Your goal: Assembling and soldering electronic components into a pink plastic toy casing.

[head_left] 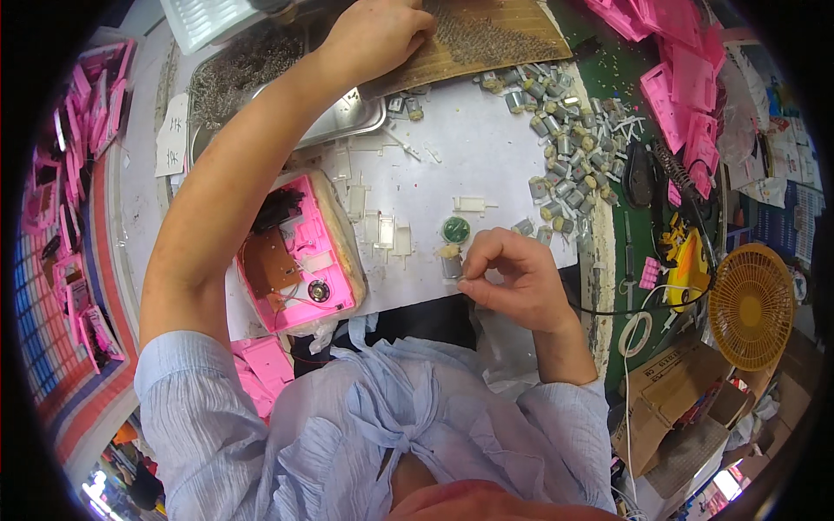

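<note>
My left hand (380, 33) reaches far forward over a cardboard sheet (512, 19) strewn with tiny dark metal pieces. Its fingers are closed, and what they hold, if anything, is hidden. My right hand (521, 276) is nearer to me, thumb and forefinger curled together beside a small silver motor (452, 266) with a yellowish end; I cannot make out anything between them. Just behind that motor sits a small round green item (455, 229). To the left lies an open pink plastic casing (339, 276), holding wires, a brown board and a round black-and-silver part (319, 290).
Many small motors (565, 148) are heaped at the right. Clear plastic pieces (385, 231) lie mid-table. A metal tray (347, 122) of fine metal parts stands at the far left. Pink casings (686, 87), a black cable (643, 310) and an orange-yellow fan grille (751, 306) are on the right.
</note>
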Tool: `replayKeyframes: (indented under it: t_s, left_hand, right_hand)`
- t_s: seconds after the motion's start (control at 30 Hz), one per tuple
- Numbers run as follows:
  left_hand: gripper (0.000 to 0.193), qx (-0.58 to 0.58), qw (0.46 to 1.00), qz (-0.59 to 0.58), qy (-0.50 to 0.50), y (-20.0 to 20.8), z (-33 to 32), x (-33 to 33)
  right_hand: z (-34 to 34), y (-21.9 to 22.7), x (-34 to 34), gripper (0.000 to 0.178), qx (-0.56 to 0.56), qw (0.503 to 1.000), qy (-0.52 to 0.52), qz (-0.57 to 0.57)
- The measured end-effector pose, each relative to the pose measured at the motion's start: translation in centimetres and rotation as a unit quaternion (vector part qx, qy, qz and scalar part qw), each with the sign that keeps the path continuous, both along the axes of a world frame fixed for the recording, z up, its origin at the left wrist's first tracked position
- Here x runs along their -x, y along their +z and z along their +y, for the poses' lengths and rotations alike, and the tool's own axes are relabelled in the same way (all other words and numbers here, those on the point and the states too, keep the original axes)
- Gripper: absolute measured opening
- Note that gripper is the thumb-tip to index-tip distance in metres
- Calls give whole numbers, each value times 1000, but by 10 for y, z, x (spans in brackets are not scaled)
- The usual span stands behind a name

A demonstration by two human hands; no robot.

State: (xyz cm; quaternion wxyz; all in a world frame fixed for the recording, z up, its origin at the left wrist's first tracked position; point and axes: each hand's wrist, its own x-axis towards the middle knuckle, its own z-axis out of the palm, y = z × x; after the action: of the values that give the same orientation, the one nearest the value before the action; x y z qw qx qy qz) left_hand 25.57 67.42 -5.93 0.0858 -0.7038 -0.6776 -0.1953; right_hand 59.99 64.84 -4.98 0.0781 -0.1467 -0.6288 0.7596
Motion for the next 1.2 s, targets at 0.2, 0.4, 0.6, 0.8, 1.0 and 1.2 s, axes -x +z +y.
replayKeyframes:
  t_s: [0.2, 0.4, 0.6, 0.8, 1.0, 1.2]
  left_hand:
    - [14, 28, 999, 45, 2, -2, 5, -1]
    - [17, 39, 996, 78, 10, -10, 16, 0]
    - [12, -52, 994, 91, 22, -2, 1, -4]
    - [13, 50, 956, -288, -12, 59, -101, -75]
    - [15, 74, 916, -394, -24, 56, -221, -86]
    - [11, 90, 766, -632, 81, 26, -284, -116]
  right_hand:
    - [-2, 1, -7, 16, 28, 999, -44, -3]
    - [12, 8, -17, 51, 115, 987, -115, -13]
    - [17, -3, -24, 42, -96, 981, -154, -66]
    - [11, -13, -3, 34, -318, 931, -76, -161]
    - [14, -15, 16, 37, -463, 873, 15, -153]
    - [12, -19, 27, 37, -585, 804, 59, -85]
